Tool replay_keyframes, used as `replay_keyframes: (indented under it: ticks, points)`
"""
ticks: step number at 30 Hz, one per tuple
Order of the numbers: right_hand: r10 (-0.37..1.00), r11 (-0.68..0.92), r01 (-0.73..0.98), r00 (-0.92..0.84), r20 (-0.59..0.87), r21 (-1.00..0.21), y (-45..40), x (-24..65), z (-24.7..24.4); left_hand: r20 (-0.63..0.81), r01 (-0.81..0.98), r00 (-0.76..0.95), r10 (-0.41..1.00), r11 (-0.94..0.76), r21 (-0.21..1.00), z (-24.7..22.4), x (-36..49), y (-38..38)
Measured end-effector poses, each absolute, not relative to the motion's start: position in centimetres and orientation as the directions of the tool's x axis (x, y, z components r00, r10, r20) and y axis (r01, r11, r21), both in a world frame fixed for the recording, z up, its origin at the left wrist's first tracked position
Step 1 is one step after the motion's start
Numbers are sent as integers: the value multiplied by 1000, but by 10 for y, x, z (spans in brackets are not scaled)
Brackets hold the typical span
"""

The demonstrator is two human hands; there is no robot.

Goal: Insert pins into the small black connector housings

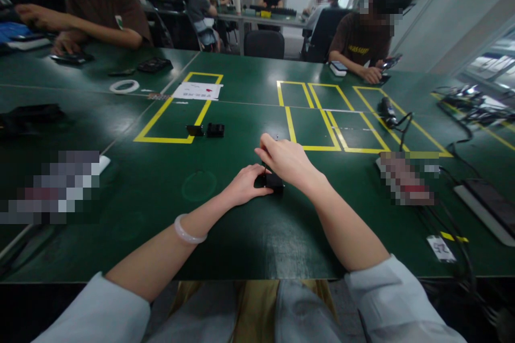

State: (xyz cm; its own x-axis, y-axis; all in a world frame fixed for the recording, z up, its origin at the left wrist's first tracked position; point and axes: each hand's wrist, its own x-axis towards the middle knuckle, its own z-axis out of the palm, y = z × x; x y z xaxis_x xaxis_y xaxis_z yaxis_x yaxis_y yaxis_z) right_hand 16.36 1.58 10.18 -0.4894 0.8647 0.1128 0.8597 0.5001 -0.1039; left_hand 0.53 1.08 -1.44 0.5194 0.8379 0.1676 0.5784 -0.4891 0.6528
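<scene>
A small black box-like part (274, 183) lies on the green table (241, 246) in front of me. My left hand (248, 185) grips its left side, thumb along the near edge and fingers behind. Above it, my right hand (287, 159) is closed in a pinch around a thin dark upright tool (264, 169), whose lower end meets the part's left end. Most of the tool is hidden by my fingers. Farther off to the left, two small black pieces (195, 130) (215, 129) sit near a yellow tape outline.
Yellow tape rectangles (317, 148) mark the table ahead. A white paper sheet (197, 90) and a tape roll (124, 86) lie back left. Cables and a phone (488, 203) are at right. People sit across the table, one at back right (358, 43).
</scene>
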Motion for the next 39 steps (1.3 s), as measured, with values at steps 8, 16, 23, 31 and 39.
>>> replay_keyframes:
  ticks: [8,16,23,31,39]
  points:
    - [856,515,852,-503,120,-98,11,163,105,145,586,498,855,-456,670,-12,6,9]
    - [872,489,866,-480,96,-104,11,162,106,149,585,504,851,-463,666,-12,6,10]
    - [867,497,862,-487,109,-103,13,164,104,165,575,519,839,-485,659,-11,6,9]
    - [864,501,856,-489,117,-122,13,164,103,155,576,517,842,-476,664,-13,7,10]
    - [868,496,859,-487,100,-128,14,164,102,167,567,508,845,-474,673,-12,7,9]
